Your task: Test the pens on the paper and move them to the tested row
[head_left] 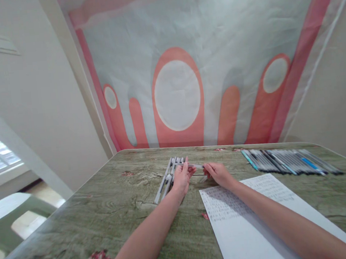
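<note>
Both of my hands are closed on a thin grey pen [198, 166] that spans the gap between them, just above the table. My left hand [182, 178] pinches its left end, and my right hand [217, 173] grips the other end with bent fingers. A second thin dark line runs below the pen between the hands; I cannot tell whether it is another pen or a shadow. Several grey pens [163, 183] lie on the table beside and partly behind my left hand, some crossing others.
A handwritten sheet of paper [233, 230] lies under my right forearm. A long row of pens [287, 160], mostly grey with a few blue ones, is at the right. The wood-patterned table [114, 218] meets a printed backdrop [182, 139]; a chair [9, 216] stands left.
</note>
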The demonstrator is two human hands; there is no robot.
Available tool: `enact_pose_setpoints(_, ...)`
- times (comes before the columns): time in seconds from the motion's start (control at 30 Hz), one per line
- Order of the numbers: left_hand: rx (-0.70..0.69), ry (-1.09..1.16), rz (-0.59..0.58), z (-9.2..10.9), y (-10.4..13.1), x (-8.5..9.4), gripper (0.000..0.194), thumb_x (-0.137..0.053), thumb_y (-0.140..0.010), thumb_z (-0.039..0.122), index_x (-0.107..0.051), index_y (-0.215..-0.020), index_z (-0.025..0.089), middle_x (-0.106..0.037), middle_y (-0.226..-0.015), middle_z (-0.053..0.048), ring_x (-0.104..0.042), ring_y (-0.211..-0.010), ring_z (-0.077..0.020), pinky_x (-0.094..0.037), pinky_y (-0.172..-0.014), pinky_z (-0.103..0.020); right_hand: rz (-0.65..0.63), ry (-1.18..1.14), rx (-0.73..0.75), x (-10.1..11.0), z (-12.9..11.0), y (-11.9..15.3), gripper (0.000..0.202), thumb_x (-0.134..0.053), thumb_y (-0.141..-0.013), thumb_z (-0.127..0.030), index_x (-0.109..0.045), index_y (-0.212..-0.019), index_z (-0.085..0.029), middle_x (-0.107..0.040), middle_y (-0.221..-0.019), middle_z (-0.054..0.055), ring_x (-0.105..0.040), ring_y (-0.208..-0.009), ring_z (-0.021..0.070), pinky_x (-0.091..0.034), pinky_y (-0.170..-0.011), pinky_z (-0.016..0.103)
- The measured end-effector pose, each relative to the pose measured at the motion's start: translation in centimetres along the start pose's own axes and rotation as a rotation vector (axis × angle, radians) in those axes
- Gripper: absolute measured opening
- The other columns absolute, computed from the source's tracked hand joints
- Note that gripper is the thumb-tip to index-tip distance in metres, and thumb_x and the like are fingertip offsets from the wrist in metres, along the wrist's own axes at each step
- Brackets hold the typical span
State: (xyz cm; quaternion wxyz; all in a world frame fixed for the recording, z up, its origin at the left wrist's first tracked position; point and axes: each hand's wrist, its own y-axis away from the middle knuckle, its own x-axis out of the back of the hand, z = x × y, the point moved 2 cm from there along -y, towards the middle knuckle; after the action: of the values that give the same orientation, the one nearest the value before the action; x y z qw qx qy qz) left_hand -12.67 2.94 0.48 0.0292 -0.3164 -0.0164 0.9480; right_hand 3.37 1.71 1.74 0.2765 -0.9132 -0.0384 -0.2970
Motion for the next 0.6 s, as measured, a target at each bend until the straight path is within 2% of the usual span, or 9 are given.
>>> enact_pose_setpoints(0.13, -0.009, 0.029, 0.03, 0.1, 0.02, 0.07, 0.022, -0.056, -0.077, 0.03, -0.055, -0.093, 0.016, -0.061, -0.081, -0.006, -0.058, -0.068, -0.0097, -0.046, -0.074, -0.026, 0.04, -0.027, 0.031, -0.07, 0.18, 0.0, 0.026, -0.045, -0.081, -0.041, -0.053, -0.087, -0.018, -0.059, -0.07, 0.002, -0.052, -0.059, 0.0128, -0.039, -0.054, 0.023)
enact_pose_setpoints(0.2, -0.006, 0.02, 0.02, 0.18, 0.07, 0.02, 0.023, -0.056, -0.076, 0.031, -0.055, -0.094, 0.015, -0.061, -0.08, -0.006, -0.058, -0.068, -0.0102, -0.046, -0.073, -0.027, 0.052, 0.014, 0.061, -0.03, 0.16, 0.04, 0.024, -0.043, -0.082, -0.04, -0.053, -0.082, -0.018, -0.057, -0.07, 0.002, -0.051, -0.061, 0.013, -0.038, -0.056, 0.023)
enact_pose_setpoints(0.33, -0.007, 0.002, -0.013, 0.14, 0.1, -0.04, 0.022, -0.057, -0.076, 0.031, -0.055, -0.091, 0.015, -0.061, -0.081, -0.007, -0.059, -0.067, -0.0109, -0.047, -0.071, -0.027, -0.007, 0.062, 0.071, -0.08, 0.14, 0.08, 0.036, -0.031, -0.087, -0.038, -0.051, -0.066, -0.019, -0.053, -0.061, 0.001, -0.049, -0.059, 0.013, -0.037, -0.06, 0.024)
enact_pose_setpoints(0.5, -0.026, -0.003, -0.014, -0.03, 0.0, 0.15, 0.021, -0.057, -0.076, 0.03, -0.056, -0.09, 0.015, -0.06, -0.082, -0.007, -0.059, -0.069, -0.0106, -0.047, -0.072, -0.027, 0.023, -0.002, 0.045, -0.01, 0.1, 0.07, 0.025, -0.038, -0.085, -0.039, -0.05, -0.089, -0.019, -0.056, -0.072, 0.001, -0.051, -0.063, 0.0131, -0.038, -0.059, 0.024)
enact_pose_setpoints(0.6, -0.012, -0.021, -0.021, -0.11, 0.01, 0.15, 0.019, -0.057, -0.075, 0.031, -0.055, -0.085, 0.015, -0.061, -0.08, -0.006, -0.059, -0.068, -0.011, -0.048, -0.071, -0.027, 0.01, 0.028, 0.055, -0.03, 0.17, 0.02, 0.029, -0.034, -0.086, -0.039, -0.051, -0.075, -0.019, -0.055, -0.065, 0.001, -0.049, -0.06, 0.0129, -0.037, -0.059, 0.024)
